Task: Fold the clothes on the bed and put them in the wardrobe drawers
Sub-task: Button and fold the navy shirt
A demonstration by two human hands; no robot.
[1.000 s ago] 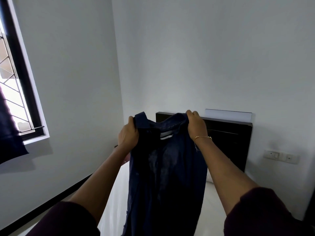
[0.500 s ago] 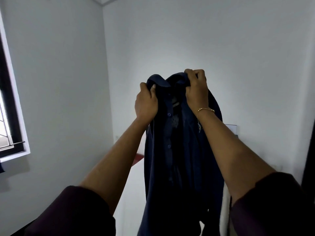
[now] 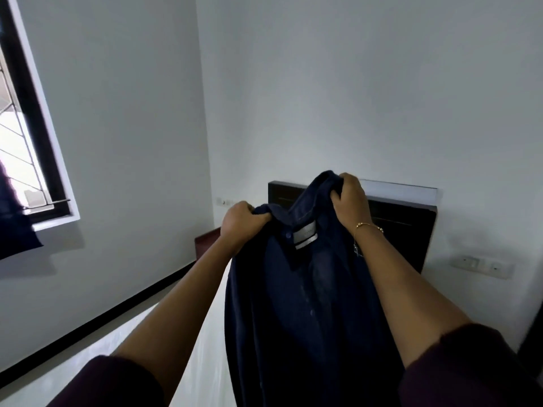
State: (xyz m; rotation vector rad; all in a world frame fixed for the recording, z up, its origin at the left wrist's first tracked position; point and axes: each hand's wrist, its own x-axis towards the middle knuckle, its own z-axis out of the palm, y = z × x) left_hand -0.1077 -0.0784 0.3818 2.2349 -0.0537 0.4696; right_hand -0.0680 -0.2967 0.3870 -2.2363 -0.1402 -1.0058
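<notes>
Bed: the white-sheeted bed [image 3: 205, 342] lay below both hands, its dark headboard [image 3: 405, 227] behind them.
Shirt: the dark navy collared fabric shirt [image 3: 308, 318] hung in the air from both fists.
Left hand [image 3: 239, 223]: clenched on one shoulder.
Right hand [image 3: 349, 198]: clenched on the collar, higher.
Advice: level the grips, then lay it flat.
</notes>
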